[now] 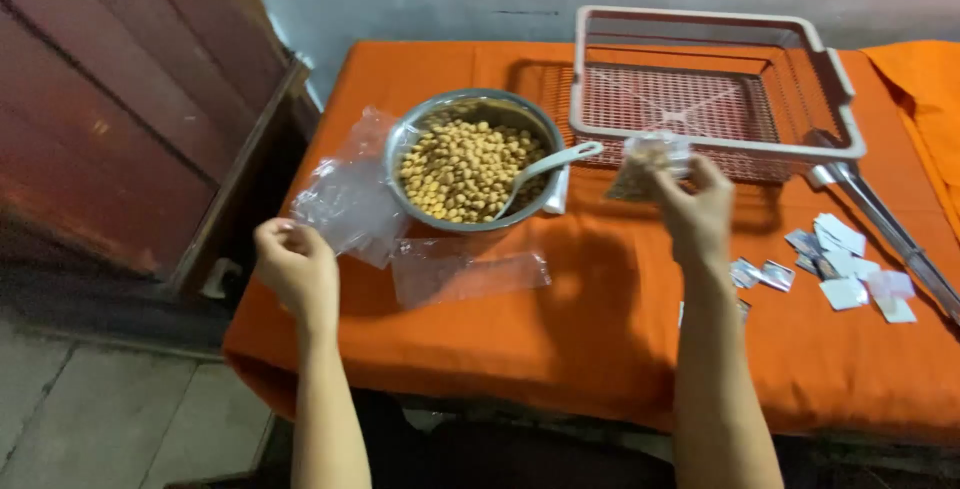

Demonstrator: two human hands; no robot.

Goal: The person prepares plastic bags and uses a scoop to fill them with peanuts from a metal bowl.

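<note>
Orange cloth [600, 339], smooth and matte, covers the table. The right hand [697, 211] pinches a small clear plastic packet [645, 164] of tan kernels by its top edge, holding it up just in front of the near wall of a pale pink latticed plastic basket [715, 89] at the far right. The left hand [296, 267] hangs over the near left edge of the cloth, fingers curled into a loose fist; whether it holds anything cannot be told. Between the hands sits a round steel bowl [405, 144] heaped with round beige kernels [460, 164], a pale spoon [545, 169] resting in it with its handle pointing right. Crinkled clear bags [345, 199] lie left of the bowl, and a flat rectangular one [470, 271] lies near of it. Small white and silvery square sachets [840, 264] are scattered at the right, beside long metal tongs [890, 229].
</note>
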